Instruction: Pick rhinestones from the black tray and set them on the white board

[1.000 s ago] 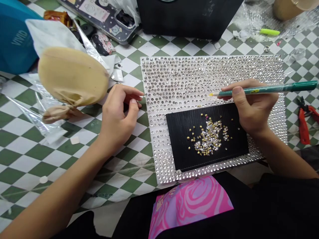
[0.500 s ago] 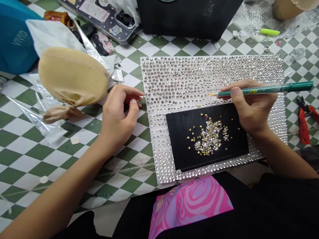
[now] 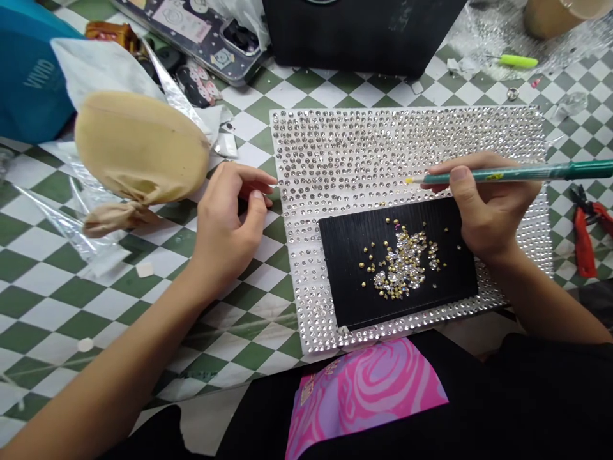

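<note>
My right hand (image 3: 486,207) is closed round a green pen-like pick-up tool (image 3: 517,172), whose pale tip rests over the rows of clear stones on a white rhinestone sheet (image 3: 335,147). A black tray (image 3: 349,281) lies on that sheet below the hand, with a loose heap of silver and gold rhinestones (image 3: 402,265) on it. My left hand (image 3: 227,223) rests at the sheet's left edge, fingers curled and pinched against the edge; what lies under the fingertips is hidden.
A green and white checked cloth (image 3: 71,300) covers the table. A beige stuffed pad (image 3: 138,147) and clear wrapping lie left. A phone case (image 3: 191,29), a black box (image 3: 359,32), red pliers (image 3: 582,239) and a pink packet (image 3: 368,390) surround the work.
The pen in my right hand has shifted slightly right and tilted a little. My left hand has stayed where it was.
</note>
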Motion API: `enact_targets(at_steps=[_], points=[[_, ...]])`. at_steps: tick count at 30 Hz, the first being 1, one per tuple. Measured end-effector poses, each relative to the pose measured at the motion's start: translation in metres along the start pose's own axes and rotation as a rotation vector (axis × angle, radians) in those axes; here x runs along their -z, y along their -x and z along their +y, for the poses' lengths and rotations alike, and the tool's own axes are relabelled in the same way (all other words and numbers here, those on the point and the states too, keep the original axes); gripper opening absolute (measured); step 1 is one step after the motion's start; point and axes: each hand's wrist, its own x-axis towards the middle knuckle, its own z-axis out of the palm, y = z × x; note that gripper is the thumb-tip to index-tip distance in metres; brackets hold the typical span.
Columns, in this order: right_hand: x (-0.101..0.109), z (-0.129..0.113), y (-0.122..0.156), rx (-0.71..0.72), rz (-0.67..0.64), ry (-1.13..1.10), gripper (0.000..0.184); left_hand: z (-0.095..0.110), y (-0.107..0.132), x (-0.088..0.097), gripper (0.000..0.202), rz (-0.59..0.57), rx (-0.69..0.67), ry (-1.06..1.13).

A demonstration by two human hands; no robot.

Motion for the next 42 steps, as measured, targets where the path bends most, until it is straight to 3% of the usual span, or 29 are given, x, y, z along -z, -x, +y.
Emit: enact_targets(at_steps=[5, 10, 13, 18, 23, 33, 42], points=[[-0.001, 0.0, -0.003, 0.018, 0.057, -0.041, 0.013, 0.0, 0.0, 0.0, 0.019, 0.005, -0.011, 0.004], [0.012, -0.002, -0.02, 0.3, 0.134, -0.081, 0.017, 0.001, 0.0, 0.0, 0.019, -0.001, -0.012, -0.004], [0.026, -0.009, -0.023, 0.378, 0.125, -0.008, 0.024, 0.0, 0.0, 0.0, 0.019, -0.001, -0.015, -0.011], [0.04, -0.017, 0.001, 0.21, 0.021, 0.08, 0.026, 0.0, 0.0, 0.001, 0.019, -0.008, -0.016, -0.025], [0.04, -0.017, 0.03, -0.001, -0.012, 0.084, 0.028, -0.001, 0.0, 0.001, 0.018, -0.005, -0.008, -0.037], [0.035, -0.006, 0.039, 0.056, -0.099, 0.115, 0.041, -0.001, 0.0, 0.001, 0.019, -0.006, -0.013, -0.044], [0.034, -0.003, 0.041, 0.054, 0.007, 0.072, 0.036, -0.002, 0.001, 0.0, 0.019, -0.005, -0.017, -0.056]])
